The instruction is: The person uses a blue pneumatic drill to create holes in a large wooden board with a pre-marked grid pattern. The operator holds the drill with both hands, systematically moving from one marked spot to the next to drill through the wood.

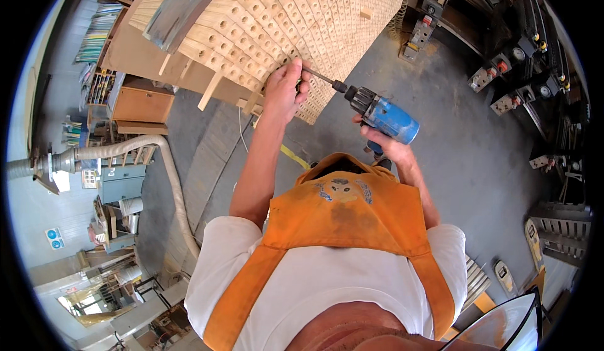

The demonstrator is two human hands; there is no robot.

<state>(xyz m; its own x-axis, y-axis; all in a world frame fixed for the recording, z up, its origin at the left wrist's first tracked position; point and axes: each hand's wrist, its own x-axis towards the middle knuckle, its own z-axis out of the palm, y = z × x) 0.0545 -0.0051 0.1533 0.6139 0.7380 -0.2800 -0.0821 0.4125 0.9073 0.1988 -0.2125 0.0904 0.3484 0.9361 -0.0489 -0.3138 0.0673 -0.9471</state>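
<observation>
My right hand (391,146) is wrapped round the handle of a blue cordless drill (393,119), which has a black chuck end. A long thin bit (319,76) runs from the drill to the left, its far end at the fingers of my left hand (286,91). That hand is closed, with a small dark and yellow-green piece showing between its fingers; its kind I cannot make out. Behind it lies a large stack of pale wooden pieces (264,27) with rows of round holes. My left hand is against or just over the stack's near edge.
A worn grey beam (189,5) crosses the stack's left end. Wooden sticks (211,91) jut from below it. A ribbed hose (173,181) bends down to the floor at left, near an orange-brown cabinet (143,107). Dark machinery (519,55) lines the right side.
</observation>
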